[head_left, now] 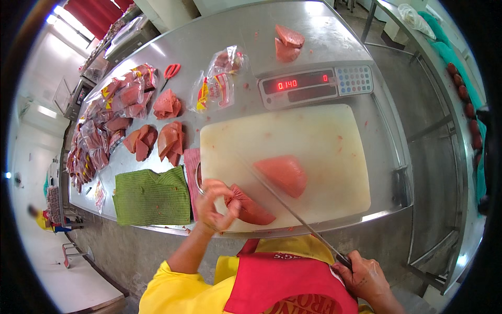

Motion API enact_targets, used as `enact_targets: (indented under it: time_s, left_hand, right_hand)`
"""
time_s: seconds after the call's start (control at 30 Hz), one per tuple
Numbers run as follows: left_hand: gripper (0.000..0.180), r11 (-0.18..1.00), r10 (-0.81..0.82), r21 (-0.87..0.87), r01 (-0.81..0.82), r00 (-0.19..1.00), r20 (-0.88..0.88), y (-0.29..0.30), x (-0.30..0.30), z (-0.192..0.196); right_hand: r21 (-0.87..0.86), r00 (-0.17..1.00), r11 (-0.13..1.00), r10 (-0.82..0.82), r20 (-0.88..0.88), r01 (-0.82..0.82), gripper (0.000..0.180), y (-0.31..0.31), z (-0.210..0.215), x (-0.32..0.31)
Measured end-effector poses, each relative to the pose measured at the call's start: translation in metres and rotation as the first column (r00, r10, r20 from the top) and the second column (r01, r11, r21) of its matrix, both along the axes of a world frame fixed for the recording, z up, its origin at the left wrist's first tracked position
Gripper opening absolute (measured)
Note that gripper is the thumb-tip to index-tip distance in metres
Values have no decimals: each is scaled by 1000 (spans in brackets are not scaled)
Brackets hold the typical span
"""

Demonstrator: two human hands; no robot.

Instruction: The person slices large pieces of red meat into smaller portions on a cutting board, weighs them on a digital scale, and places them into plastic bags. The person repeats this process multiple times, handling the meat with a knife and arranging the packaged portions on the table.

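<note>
My right hand (361, 275) is closed round the dark handle of a long knife (308, 226). Its thin blade reaches up and left over a white cutting board (334, 125). Left of the blade, a cut piece of pink processed meat (253, 210) lies at the board's near edge. My left hand (217, 206) is beside that piece's left end, slightly blurred, thumb and fingers curved but apart; contact with the meat is unclear. On the blade's other side rests a larger, smooth piece of pink meat (286, 175).
A digital scale display (314, 86) stands behind the board. To the left are sliced meat piles (170, 141), a green cloth (151, 198), bagged meat (97, 141), red-handled scissors (170, 72) and plastic packs (217, 91). More meat (288, 43) lies on the table's far side.
</note>
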State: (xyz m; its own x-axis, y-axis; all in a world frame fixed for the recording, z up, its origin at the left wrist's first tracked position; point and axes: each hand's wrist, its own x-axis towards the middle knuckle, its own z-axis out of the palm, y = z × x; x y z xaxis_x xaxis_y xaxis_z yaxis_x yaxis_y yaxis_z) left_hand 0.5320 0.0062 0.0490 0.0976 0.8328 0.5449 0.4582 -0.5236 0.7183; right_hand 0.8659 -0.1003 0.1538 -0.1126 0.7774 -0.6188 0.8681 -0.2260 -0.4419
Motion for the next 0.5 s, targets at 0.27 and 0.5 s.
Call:
enact_targets:
  time_s: [0.27, 0.5]
  left_hand:
    - [26, 991, 26, 136, -5, 988, -152, -13, 13, -35]
    - [29, 991, 19, 134, -4, 993, -117, -13, 8, -43]
  right_hand:
    - [-9, 981, 989, 146, 130, -146, 40, -10, 17, -20]
    - [-181, 975, 973, 172, 140, -145, 38, -6, 28, -29]
